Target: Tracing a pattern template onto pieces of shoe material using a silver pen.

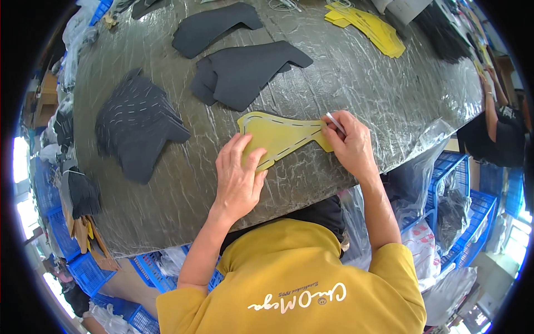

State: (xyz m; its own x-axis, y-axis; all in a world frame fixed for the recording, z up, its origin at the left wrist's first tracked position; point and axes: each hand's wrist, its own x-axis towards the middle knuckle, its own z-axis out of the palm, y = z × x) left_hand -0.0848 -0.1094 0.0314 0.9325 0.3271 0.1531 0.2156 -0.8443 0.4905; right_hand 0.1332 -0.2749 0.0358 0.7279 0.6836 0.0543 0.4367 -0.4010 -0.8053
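Crinkled, glossy film seemed to cover the dark surface [356, 78], which glared where light caught it. Near its close edge, right before the person, a yellow template [292, 134] lay flat, with dark dashes along its borders. It looked light, thin and fairly stiff, likely to skid on so slick a covering unless pinned; its broad end seemed the sounder place to press, its slim neck likelier to flex. Its long axis ran roughly left to right, rising slightly away from the person, broad end left, narrow end right, where a short tab turned back toward the person. The left hand [236, 172] spread its fingers over the broad end, pressing rather than gripping. At the narrow end, the right hand [353, 146] pinched a slim, pale pen-like tool [334, 122]; I couldn't tell where its tip rested. Beyond lay overlapping dark pieces [253, 72], with a white-dashed dark stack [139, 125] leftward and yellow pieces [370, 30] at the far right. Blue crates [89, 274] stood around below.
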